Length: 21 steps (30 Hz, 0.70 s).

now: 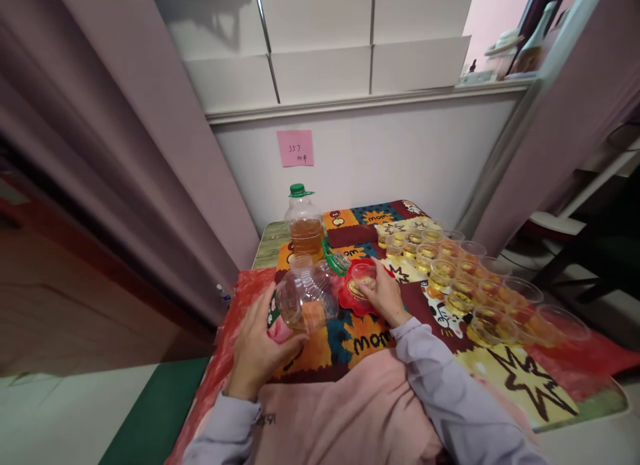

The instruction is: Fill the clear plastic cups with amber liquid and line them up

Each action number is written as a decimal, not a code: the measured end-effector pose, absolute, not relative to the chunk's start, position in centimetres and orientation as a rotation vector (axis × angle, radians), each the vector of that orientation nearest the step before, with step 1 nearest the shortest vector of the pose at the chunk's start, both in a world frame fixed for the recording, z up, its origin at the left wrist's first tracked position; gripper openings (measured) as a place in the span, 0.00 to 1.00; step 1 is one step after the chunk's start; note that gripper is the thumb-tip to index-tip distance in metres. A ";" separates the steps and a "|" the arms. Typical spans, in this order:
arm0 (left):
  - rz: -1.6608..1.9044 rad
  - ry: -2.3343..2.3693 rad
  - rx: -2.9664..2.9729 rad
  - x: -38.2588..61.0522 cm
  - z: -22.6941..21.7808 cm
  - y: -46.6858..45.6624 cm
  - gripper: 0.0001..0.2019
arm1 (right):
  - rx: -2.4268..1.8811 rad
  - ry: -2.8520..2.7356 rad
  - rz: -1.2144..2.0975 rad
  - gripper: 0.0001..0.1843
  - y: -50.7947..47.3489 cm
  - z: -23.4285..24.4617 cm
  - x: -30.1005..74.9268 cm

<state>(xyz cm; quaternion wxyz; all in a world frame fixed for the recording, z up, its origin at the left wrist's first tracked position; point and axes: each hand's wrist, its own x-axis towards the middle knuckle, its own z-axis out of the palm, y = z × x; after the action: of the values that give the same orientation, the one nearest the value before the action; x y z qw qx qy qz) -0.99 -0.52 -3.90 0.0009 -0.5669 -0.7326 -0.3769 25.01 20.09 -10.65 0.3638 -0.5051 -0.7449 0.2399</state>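
Note:
My left hand (257, 345) grips the base of a clear plastic bottle (305, 297) tipped on its side, with a little amber liquid inside and its mouth by a green cap ring (334, 260). The bottle's mouth points toward a small clear cup (363, 274). My right hand (383, 295) is closed round that cup, which rests on a red scalloped saucer (350, 298). Behind them stands a second bottle (304, 226), upright, green-capped and about half full of amber liquid.
Several clear cups (453, 268) holding amber liquid stand in rows to the right on a colourful patterned cloth (520, 372). Larger clear cups (560, 322) sit at the near right. A wall with a pink note (295, 148) lies behind; a curtain (150, 152) hangs left.

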 end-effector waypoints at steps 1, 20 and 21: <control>-1.180 -2.321 -1.769 -0.9 -3.7 -0.4 0.56 | -1.302 -1.913 0.625 0.47 20.1 -10.7 25.0; -0.908 -2.355 -1.707 1.7 -2.9 1.0 0.61 | -0.555 -1.352 1.680 0.56 15.2 -8.5 23.1; -0.889 -2.337 -1.710 1.9 -3.0 0.9 0.61 | -0.544 -1.326 1.749 0.59 14.9 -8.5 22.8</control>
<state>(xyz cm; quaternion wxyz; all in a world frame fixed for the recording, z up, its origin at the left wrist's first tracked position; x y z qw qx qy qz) 1.85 0.87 -3.00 0.0563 -0.5636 -0.7703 -0.2931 22.76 14.85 -8.49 0.4261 -0.2175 -0.5305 0.6998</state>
